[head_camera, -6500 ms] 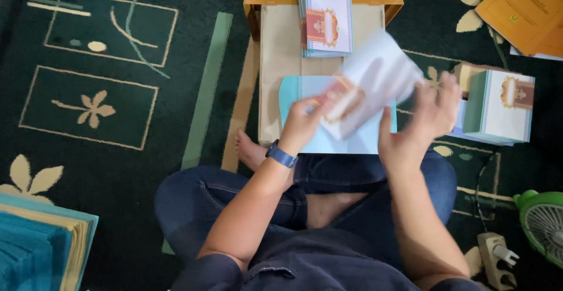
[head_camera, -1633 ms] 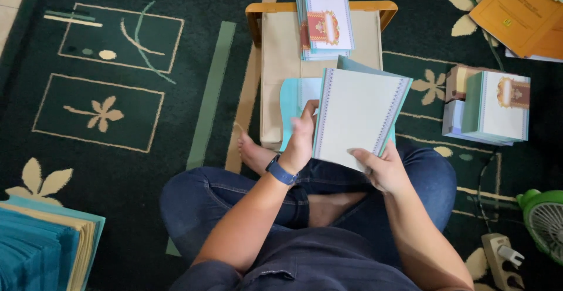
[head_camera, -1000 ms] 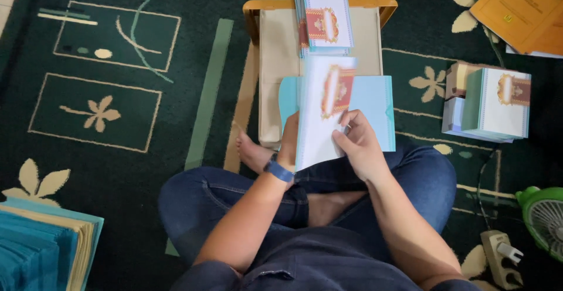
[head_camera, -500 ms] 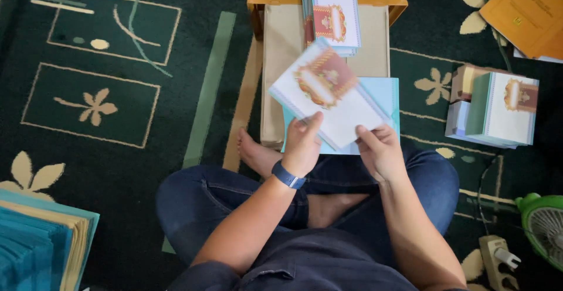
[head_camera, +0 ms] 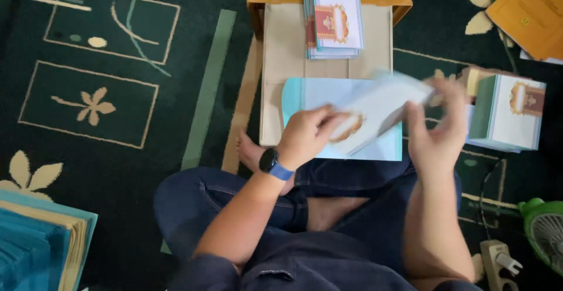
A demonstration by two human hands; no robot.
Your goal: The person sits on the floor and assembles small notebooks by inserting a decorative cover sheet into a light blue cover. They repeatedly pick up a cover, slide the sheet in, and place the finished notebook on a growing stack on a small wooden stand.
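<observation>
Booklet held over a small wooden table, stacks crowding top and right.

The left hand pinches the white, ornament-printed booklet at its lower left corner; the blurred right hand, fingers spread, sits at its right edge. A light-blue sheet lies beneath on the table. Bare patterned carpet lies open leftward.
</observation>
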